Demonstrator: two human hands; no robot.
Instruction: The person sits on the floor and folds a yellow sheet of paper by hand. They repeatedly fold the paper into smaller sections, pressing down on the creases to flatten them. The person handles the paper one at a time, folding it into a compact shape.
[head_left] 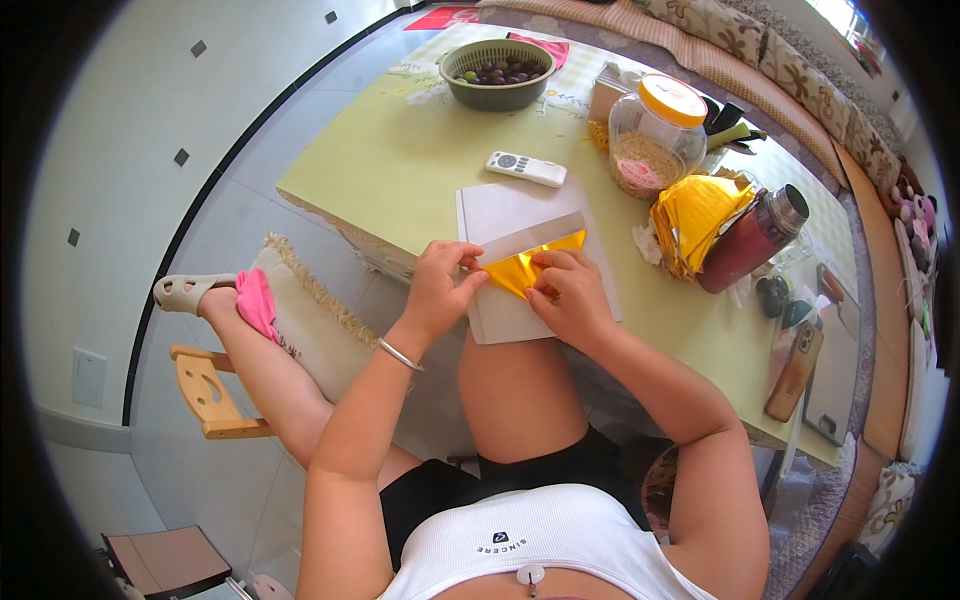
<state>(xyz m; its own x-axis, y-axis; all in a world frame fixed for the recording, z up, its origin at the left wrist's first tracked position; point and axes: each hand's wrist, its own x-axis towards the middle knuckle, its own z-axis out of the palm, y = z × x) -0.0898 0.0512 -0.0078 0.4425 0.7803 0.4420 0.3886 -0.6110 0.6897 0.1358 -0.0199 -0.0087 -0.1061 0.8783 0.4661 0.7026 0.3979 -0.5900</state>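
Gold at centre: pinching the glossy sheet [512, 273] at its left end between thumb and fingertips of the left hand [442, 285]; touching it nearer the middle with the bent fingers of the right hand [575, 290], without showing clearly whether pinching or merely pressing there. Working with the hands apart, holding the sheet directly between and slightly beyond them. Running the sheet's long axis obliquely, from the left fingertips up and away to the right; leaving the far right tip free, past the right fingers and so nearer to the right hand. Baring a silvery-grey strip [530, 235] along the far edge, and narrowing the gold towards the body, by the right thumb.

Backing the sheet with a flat white board [505, 325], jutting past the near edge of the worktop [395, 190]. Moving outward, meeting a white remote control [527, 169] just beyond the board; to the right, on the right hand's side, finding a stack of gold sheets [692, 222], touching or nearly touching a dark red flask [738, 247]. Farther off, showing a clear jar [650, 145] with a yellow lid and, at the far left, a bowl [499, 97] holding dark round fruit.
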